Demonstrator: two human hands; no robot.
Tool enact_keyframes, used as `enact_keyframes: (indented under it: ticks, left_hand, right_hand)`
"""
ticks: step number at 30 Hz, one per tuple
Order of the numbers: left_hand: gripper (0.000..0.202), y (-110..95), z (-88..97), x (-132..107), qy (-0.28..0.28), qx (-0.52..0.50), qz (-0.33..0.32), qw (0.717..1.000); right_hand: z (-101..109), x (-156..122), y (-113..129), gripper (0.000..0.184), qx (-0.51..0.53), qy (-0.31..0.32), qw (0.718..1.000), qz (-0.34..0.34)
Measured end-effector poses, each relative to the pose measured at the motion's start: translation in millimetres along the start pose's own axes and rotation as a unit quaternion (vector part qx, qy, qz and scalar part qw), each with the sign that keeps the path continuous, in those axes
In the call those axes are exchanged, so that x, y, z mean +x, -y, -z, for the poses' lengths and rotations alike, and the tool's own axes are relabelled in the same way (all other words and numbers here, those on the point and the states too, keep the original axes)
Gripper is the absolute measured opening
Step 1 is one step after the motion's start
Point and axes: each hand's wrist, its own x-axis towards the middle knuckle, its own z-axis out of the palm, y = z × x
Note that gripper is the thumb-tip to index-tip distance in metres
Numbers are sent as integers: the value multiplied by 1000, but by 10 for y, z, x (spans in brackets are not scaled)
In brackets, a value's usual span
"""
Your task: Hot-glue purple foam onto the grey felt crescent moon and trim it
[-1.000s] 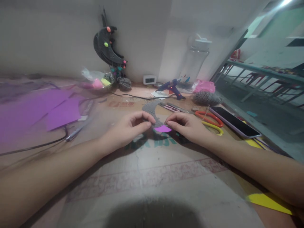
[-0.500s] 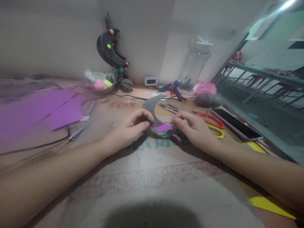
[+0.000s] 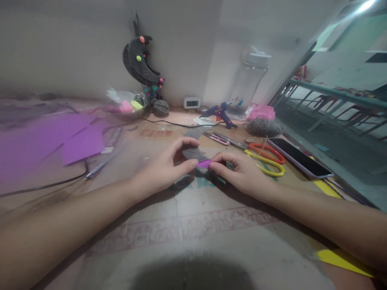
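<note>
A crescent moon cutout (image 3: 196, 154), wrapped in grey yarn with a bare purple tip (image 3: 204, 164), is held up between my hands above the board. My left hand (image 3: 167, 165) grips its lower part, thumb in front and fingers behind. Thumb and forefinger of my right hand (image 3: 238, 171) are pinched together at the purple tip, on the yarn's end of the wrapping; the strand itself is mostly hidden by the fingers. Beyond my right hand lie scissors (image 3: 269, 166) with orange and yellow handles and a small pair of pink thread snips (image 3: 218, 139).
A blue glue gun (image 3: 222, 114), a grey yarn ball (image 3: 263, 126) and a phone (image 3: 299, 157) lie at the back and right. Purple sheets (image 3: 83, 141) spread on the left. A decorated dark moon (image 3: 136, 60) hangs behind, near a clear bottle (image 3: 249, 82) and small clock (image 3: 192, 103).
My right hand has moved left and slightly down, up to the crescent's tip. The crescent has tilted and dropped a little in my left hand, whose thumb has shifted right.
</note>
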Motion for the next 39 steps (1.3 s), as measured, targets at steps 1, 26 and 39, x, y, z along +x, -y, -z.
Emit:
enact_keyframes:
  ticks: [1,26,39]
  left_hand:
    - [39,0,3,1,-6,11,-3,1000]
    - [46,-60,-14,8,23,-9,47,999]
    - [45,-16,-71,-40,59,47,-35,997]
  right_hand:
    - [-3,1,-3,20,-1,6,1000,4]
    - [-4,9,-65,30,-8,27,998,55]
    - [-72,153,-16,22,188,59,978,-70]
